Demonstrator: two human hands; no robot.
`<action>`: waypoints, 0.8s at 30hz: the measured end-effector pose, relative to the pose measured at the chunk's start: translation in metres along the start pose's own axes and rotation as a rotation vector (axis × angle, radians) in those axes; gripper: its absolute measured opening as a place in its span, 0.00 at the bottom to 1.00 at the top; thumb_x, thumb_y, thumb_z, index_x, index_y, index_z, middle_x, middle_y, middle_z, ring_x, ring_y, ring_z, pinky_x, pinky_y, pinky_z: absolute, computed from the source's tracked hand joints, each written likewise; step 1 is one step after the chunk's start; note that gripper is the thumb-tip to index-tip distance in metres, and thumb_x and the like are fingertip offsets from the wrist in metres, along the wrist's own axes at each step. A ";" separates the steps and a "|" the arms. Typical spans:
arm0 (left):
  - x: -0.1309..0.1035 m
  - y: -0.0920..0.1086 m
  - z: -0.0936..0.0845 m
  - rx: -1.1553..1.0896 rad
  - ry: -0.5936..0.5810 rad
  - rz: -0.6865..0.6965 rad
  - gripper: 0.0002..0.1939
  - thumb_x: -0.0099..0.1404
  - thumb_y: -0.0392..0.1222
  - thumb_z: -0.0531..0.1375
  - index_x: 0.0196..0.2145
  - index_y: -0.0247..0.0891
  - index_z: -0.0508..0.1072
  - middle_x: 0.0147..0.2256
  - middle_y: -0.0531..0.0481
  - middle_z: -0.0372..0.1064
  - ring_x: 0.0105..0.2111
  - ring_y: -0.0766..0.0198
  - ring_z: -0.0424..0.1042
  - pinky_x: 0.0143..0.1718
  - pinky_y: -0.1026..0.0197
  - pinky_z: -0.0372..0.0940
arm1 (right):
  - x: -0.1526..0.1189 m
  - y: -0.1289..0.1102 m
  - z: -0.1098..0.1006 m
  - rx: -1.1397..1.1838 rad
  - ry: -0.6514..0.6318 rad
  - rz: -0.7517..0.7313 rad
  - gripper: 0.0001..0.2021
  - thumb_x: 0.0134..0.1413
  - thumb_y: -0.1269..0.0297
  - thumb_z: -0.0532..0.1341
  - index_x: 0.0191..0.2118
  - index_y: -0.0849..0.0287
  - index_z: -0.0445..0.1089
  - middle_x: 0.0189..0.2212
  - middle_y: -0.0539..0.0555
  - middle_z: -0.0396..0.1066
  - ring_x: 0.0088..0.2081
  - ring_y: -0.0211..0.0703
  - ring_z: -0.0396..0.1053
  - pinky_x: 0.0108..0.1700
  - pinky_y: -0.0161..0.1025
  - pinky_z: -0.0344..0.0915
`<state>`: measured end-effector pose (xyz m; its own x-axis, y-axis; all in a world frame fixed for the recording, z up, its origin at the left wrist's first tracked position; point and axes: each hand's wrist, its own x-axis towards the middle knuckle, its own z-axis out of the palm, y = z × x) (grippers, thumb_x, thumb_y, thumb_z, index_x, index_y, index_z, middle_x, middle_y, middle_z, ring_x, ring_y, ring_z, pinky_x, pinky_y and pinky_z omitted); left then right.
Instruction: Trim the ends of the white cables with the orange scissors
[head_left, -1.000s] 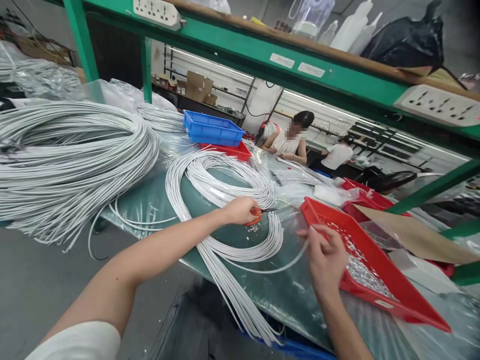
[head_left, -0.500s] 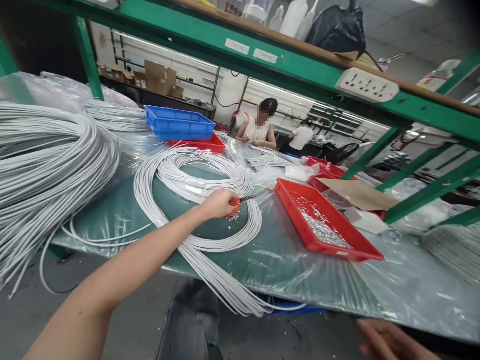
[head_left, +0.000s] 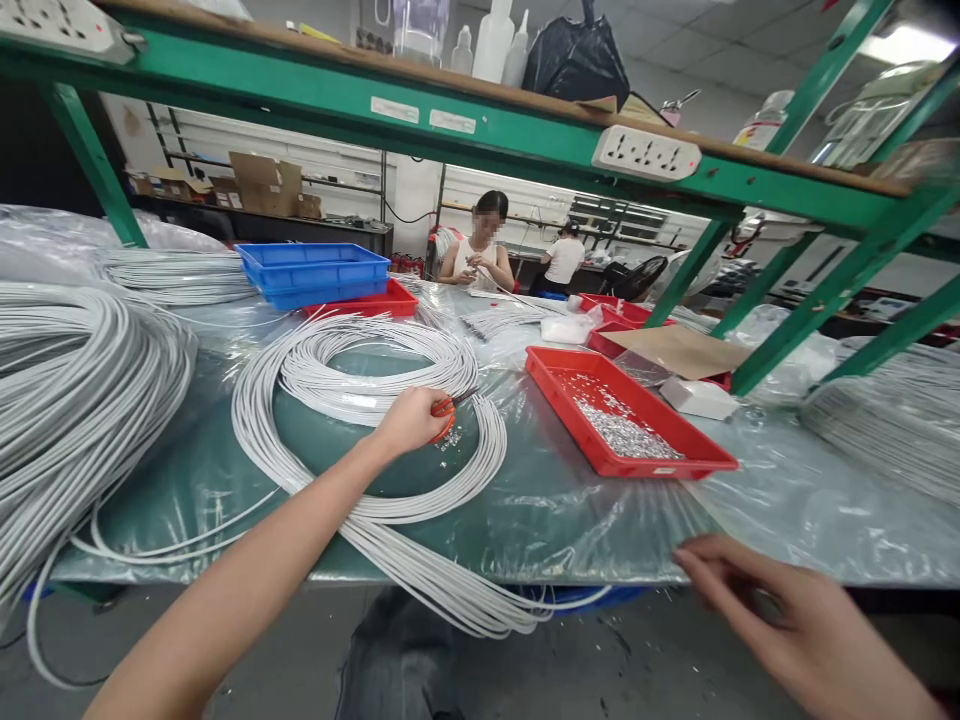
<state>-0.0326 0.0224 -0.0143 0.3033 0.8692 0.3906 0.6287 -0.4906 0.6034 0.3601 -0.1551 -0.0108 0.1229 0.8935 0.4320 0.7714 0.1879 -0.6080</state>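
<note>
My left hand (head_left: 411, 420) is closed around the orange handles of a pair of scissors (head_left: 444, 418), whose dark blades point right. It is over a coil of white cable (head_left: 491, 450) on the green table (head_left: 570, 530). Cable ends hang in a bundle over the front edge. My right hand (head_left: 772, 610) is at the table's front edge on the right, fingers curled with thumb and index close together; whether something small is between them cannot be made out. A red tray (head_left: 562, 410) holds small silvery pieces (head_left: 630, 432).
A large cable bundle (head_left: 90, 390) lies at the left. Blue trays (head_left: 315, 272) rest on a red tray behind the coil. A green shelf frame (head_left: 510, 135) with power sockets crosses above. Two people (head_left: 478, 255) sit beyond the table.
The view has swung to the right and levelled. My right hand has come up farther into view near the table edge. My left hand still holds the scissors over the coil.
</note>
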 end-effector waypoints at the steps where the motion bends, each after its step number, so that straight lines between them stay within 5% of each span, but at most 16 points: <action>1: 0.000 0.000 -0.001 -0.005 0.029 -0.013 0.11 0.55 0.38 0.56 0.18 0.38 0.58 0.18 0.57 0.50 0.22 0.68 0.48 0.26 0.62 0.44 | 0.011 -0.028 0.018 -0.039 -0.233 -0.105 0.08 0.48 0.54 0.67 0.29 0.51 0.74 0.19 0.52 0.70 0.21 0.45 0.67 0.22 0.38 0.64; 5: 0.002 -0.003 -0.003 -0.030 0.151 -0.055 0.11 0.58 0.39 0.54 0.20 0.38 0.58 0.19 0.57 0.50 0.23 0.68 0.49 0.27 0.63 0.45 | 0.053 -0.093 0.087 -0.106 -0.421 -0.434 0.10 0.61 0.57 0.57 0.34 0.54 0.71 0.27 0.53 0.73 0.29 0.45 0.71 0.31 0.39 0.67; 8: 0.003 -0.004 -0.003 -0.060 0.209 -0.072 0.11 0.59 0.40 0.53 0.20 0.38 0.58 0.19 0.56 0.52 0.23 0.69 0.50 0.26 0.63 0.46 | 0.092 -0.101 0.138 -0.079 -0.470 -0.588 0.09 0.63 0.63 0.55 0.44 0.56 0.71 0.40 0.57 0.75 0.43 0.48 0.72 0.47 0.45 0.68; 14: 0.001 -0.003 -0.002 -0.097 0.229 -0.067 0.10 0.55 0.38 0.56 0.19 0.38 0.59 0.18 0.57 0.54 0.22 0.69 0.51 0.25 0.63 0.46 | 0.148 -0.110 0.221 -0.291 -0.592 -0.660 0.15 0.63 0.71 0.52 0.51 0.61 0.71 0.48 0.60 0.75 0.51 0.49 0.71 0.53 0.43 0.65; 18: 0.000 -0.002 -0.004 -0.096 0.229 -0.061 0.11 0.54 0.38 0.56 0.19 0.39 0.56 0.18 0.57 0.51 0.22 0.69 0.48 0.24 0.62 0.44 | 0.150 -0.116 0.242 -0.374 -0.560 -0.651 0.15 0.62 0.72 0.52 0.49 0.66 0.73 0.44 0.65 0.75 0.49 0.56 0.71 0.50 0.46 0.64; 24: 0.000 0.000 -0.004 -0.093 0.209 -0.040 0.10 0.55 0.37 0.55 0.19 0.38 0.57 0.18 0.57 0.52 0.22 0.69 0.48 0.25 0.61 0.44 | 0.144 -0.120 0.238 -0.357 -0.592 -0.669 0.13 0.61 0.74 0.54 0.44 0.62 0.75 0.44 0.61 0.75 0.49 0.53 0.70 0.50 0.43 0.63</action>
<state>-0.0354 0.0226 -0.0115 0.1186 0.8606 0.4953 0.5659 -0.4684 0.6785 0.1367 0.0480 -0.0346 -0.6715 0.7257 0.1501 0.7239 0.6856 -0.0763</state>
